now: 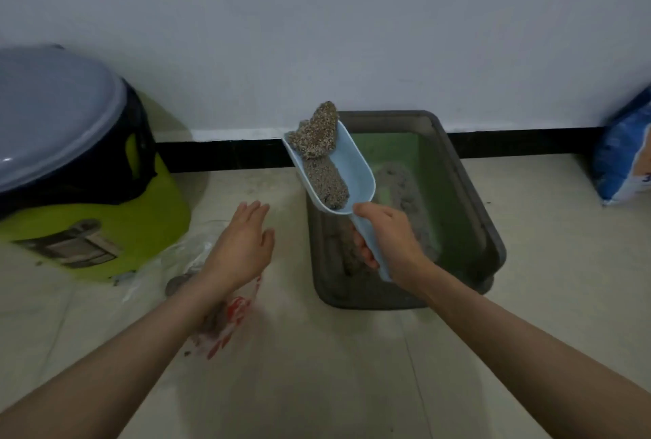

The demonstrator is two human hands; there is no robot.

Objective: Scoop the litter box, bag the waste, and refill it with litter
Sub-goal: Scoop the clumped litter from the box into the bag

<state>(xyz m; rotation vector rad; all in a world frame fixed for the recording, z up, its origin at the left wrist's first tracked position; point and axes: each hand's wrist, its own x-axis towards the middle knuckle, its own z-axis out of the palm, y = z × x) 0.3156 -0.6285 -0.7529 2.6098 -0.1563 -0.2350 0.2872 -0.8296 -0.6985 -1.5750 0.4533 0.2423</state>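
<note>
Right hand grips blue scoop handle, fingers curled; clumped litter fills scoop above litter box; left hand hovers over plastic bag, fingers straight, slightly spread

No print is legible (the blue bag's is blurred).

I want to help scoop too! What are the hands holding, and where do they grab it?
The right hand grips the blue scoop by its handle. The left hand holds nothing.

A lidded green bin stands against the white wall.
</note>
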